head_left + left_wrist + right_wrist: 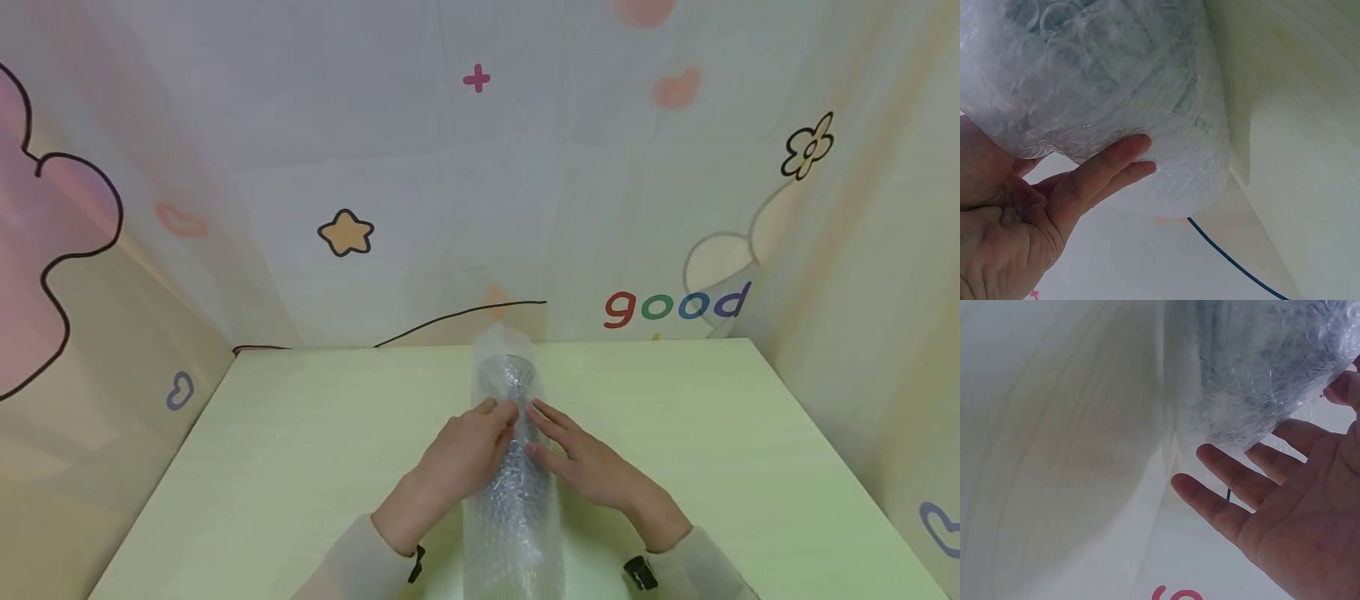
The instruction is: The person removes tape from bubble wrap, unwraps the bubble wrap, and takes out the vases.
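Note:
A long, rounded bundle in clear bubble wrap lies lengthwise on the table, running from the near edge toward the back. Something greyish shows dimly through the layers, but its kind is hidden. On the bundle's left side my left hand pinches the bubble wrap, two of its fingers stretched along the surface. The thumb's contact is partly hidden. Opposite it, my right hand has its fingers spread, the tips touching the wrap's right side. Those fingers look nearly straight in the right wrist view.
The pale table extends to both sides of the bundle. A printed curtain with a star, hearts and the word "good" hangs behind and at both sides. Dark straps show near the sleeve cuffs.

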{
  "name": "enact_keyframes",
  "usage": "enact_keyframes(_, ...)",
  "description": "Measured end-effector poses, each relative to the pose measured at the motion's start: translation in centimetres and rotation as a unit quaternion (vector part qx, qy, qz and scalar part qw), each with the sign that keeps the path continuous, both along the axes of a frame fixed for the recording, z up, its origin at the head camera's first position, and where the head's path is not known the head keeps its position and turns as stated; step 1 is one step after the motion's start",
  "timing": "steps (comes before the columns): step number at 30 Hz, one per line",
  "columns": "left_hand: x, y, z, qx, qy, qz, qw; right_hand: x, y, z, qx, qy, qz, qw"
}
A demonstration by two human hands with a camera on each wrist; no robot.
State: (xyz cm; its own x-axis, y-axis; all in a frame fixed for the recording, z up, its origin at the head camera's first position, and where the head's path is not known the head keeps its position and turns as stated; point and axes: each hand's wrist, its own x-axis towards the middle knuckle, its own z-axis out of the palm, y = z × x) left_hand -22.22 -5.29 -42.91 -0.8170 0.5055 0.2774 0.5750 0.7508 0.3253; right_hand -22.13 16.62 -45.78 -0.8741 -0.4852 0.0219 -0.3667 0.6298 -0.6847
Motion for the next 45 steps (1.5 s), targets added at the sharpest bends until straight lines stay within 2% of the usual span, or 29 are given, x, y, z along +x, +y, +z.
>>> enact_keyframes(6, -0.02, -0.27, -0.01, 0.009, -0.024, -0.005, 0.9997, -0.06, -0.01, 0.01, -0.005, -0.016, -0.004, 1.000)
enact_keyframes(13, 0.08, -0.47, 0.18, 0.028, -0.080, 0.009, 0.9964, -0.03, 0.04, 0.03, -0.004, -0.021, -0.005, 1.000)
enact_keyframes(28, 0.16, -0.33, 0.06, 0.036, -0.069, 0.020, 0.9968, 0.01, 0.05, -0.05, -0.004, -0.024, -0.006, 1.000)
enact_keyframes(37, 0.23, -0.26, 0.02, 0.033, -0.074, 0.049, 0.9955, 0.06, -0.02, -0.13, -0.005, -0.013, 0.000, 1.000)
enact_keyframes(45, 0.19, -0.19, -0.04, 0.024, -0.072, 0.044, 0.9962, 0.04, 0.05, -0.13, -0.010, -0.023, -0.004, 1.000)
